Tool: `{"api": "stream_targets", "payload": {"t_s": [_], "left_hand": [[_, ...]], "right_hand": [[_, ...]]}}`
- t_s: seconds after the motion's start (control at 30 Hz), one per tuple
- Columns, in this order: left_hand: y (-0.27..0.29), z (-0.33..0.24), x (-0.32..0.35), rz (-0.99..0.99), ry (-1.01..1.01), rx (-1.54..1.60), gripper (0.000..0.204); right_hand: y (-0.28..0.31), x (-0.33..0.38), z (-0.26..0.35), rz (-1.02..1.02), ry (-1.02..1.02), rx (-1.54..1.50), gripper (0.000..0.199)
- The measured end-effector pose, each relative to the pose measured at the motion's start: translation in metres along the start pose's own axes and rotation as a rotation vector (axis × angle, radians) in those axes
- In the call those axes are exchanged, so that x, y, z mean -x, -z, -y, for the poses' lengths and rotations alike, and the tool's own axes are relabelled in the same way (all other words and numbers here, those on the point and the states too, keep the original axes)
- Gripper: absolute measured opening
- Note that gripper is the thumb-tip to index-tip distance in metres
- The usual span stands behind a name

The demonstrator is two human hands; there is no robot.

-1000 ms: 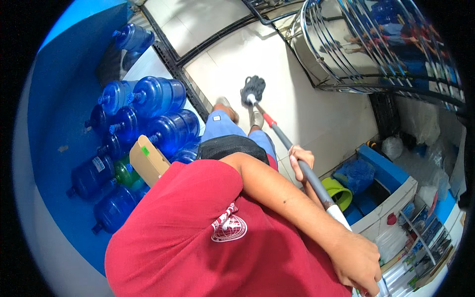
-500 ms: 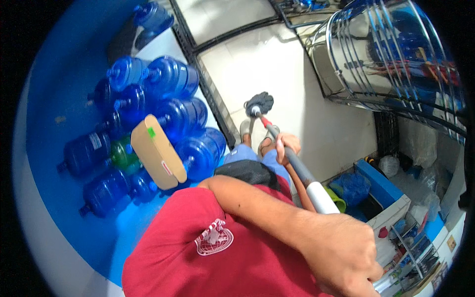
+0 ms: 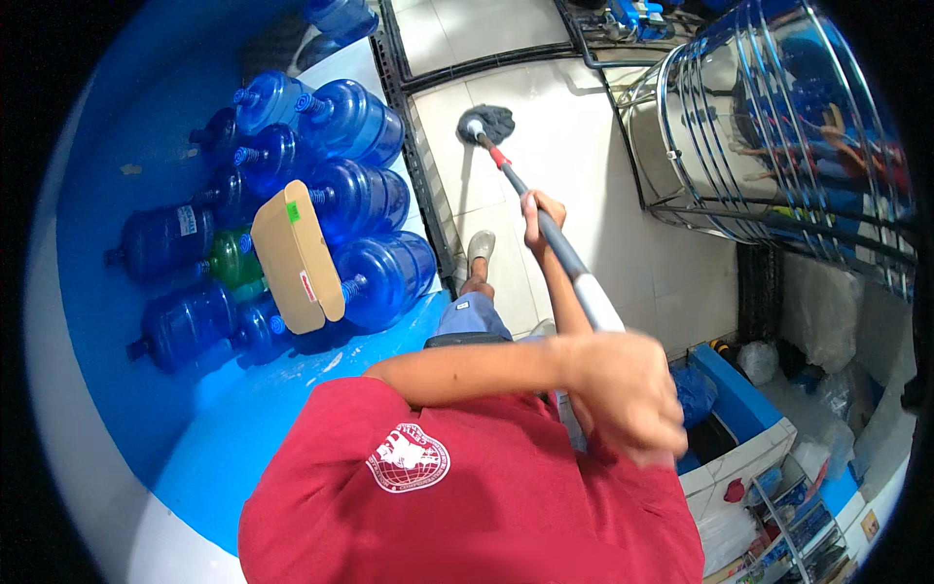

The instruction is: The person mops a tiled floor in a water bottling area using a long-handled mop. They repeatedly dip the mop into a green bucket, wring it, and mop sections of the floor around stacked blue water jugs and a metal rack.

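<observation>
My left hand [image 3: 625, 394] is closed around the white top end of a mop handle [image 3: 590, 292], close to my chest and red shirt. My right hand [image 3: 540, 209] grips the grey shaft farther down. The handle slopes away to a red collar and a dark mop head [image 3: 487, 123], which rests on the white tiled floor [image 3: 584, 136]. One of my feet [image 3: 479, 249] stands on the tiles just left of the handle.
Several blue water jugs [image 3: 360, 122] lie stacked on their sides at the left, with a green one [image 3: 229, 258] and a cardboard piece [image 3: 302, 258] on them. A black grate strip [image 3: 418, 165] borders the tiles. A shiny steel tank [image 3: 778, 117] stands right; blue boxes [image 3: 730, 399] and shelves lower right.
The mop head has slid farther away across the tiles and the handle now stretches out more. Both hands have kept their hold on it.
</observation>
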State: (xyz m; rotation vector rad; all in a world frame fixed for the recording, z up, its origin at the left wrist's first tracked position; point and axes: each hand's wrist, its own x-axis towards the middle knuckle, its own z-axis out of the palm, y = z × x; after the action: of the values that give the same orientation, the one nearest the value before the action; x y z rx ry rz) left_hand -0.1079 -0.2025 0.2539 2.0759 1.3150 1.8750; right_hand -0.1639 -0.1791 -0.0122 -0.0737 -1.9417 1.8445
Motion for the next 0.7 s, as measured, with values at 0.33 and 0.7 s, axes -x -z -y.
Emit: {"api": "stream_targets", "payload": {"t_s": [0.33, 0.7], "left_hand": [[-0.134, -0.015, -0.027, 0.261, 0.364, -0.085, 0.034], [-0.449, -0.154, -0.078, 0.502, 0.146, 0.653, 0.037]], "right_hand": [[0.119, 0.051, 0.026, 0.114, -0.044, 0.107, 0.026], [0.298, 0.373, 0.161, -0.133, -0.161, 0.116, 0.017]]}}
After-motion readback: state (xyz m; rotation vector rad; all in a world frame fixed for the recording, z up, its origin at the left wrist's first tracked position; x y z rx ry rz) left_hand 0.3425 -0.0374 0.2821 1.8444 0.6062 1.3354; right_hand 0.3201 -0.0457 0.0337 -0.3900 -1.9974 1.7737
